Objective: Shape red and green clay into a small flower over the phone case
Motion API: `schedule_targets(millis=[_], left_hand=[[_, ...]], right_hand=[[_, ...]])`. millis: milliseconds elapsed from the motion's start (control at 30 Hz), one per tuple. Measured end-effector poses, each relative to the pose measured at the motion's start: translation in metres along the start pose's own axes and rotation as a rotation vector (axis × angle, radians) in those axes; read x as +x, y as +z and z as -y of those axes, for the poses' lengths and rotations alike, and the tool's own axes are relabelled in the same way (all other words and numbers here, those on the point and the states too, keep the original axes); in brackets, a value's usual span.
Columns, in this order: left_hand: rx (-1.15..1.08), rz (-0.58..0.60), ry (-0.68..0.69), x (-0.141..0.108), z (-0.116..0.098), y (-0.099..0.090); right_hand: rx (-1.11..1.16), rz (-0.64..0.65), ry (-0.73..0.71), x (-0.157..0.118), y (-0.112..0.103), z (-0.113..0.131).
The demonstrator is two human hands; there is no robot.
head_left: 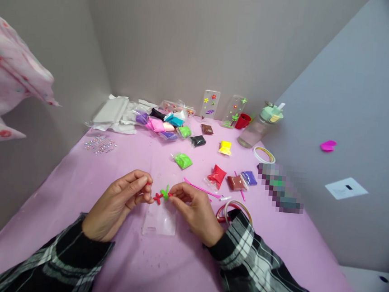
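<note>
A pixelated patch (281, 188) is hiding whatever is lying to the right of the clear case, and the person's arms are running out of view at the bottom edge, so only the checked sleeves (259, 265) are showing. The small clay pieces are hard to make out: a red flower (157, 198) and a green bit (165, 192) are sitting at the far end of the clear case (159, 218), which is lying flat on the pink table (156, 270). The left hand (117, 205) is curling almost closed, its fingertips pinching something red too tiny to name, just beside the flower. The right hand (195, 209) is also nearly closed, thumb and forefinger pinching at the green bit; whether they are gripping it or only touching it I cannot tell. Just right of the case, a pink stick (201, 189) is lying behind the right hand, and hoops (235, 208) are being partly covered by the right wrist. Beyond the case, small clay packets (183, 160) are lying scattered, with a bottle (259, 126) and two decorated cases (209, 104) standing further back against the wall.
</note>
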State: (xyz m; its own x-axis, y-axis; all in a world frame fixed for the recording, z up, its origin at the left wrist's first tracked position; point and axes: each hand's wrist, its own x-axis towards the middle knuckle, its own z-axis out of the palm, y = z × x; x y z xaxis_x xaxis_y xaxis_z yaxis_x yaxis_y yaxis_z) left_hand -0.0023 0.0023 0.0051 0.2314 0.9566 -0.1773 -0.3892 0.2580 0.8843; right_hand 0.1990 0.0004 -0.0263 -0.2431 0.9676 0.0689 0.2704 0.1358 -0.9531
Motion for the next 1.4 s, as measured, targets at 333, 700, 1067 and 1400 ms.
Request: schedule_targets(millis=[333,700,1067,1400], left_hand=[[0.007,-0.015,0.002,0.000,-0.001,0.001],[0.021,-0.003,0.005,0.000,-0.001,0.001],[0.013,-0.004,0.005,0.000,-0.001,0.000],[0.015,0.009,0.018,0.001,-0.001,0.001]], right_hand=[[-0.528,0.024,-0.272,-0.002,0.007,-0.001],[-0.587,0.042,-0.264,-0.001,0.010,-0.001],[-0.486,0.017,-0.258,-0.001,0.010,-0.002],[-0.551,0.032,-0.255,0.001,0.013,-0.004]])
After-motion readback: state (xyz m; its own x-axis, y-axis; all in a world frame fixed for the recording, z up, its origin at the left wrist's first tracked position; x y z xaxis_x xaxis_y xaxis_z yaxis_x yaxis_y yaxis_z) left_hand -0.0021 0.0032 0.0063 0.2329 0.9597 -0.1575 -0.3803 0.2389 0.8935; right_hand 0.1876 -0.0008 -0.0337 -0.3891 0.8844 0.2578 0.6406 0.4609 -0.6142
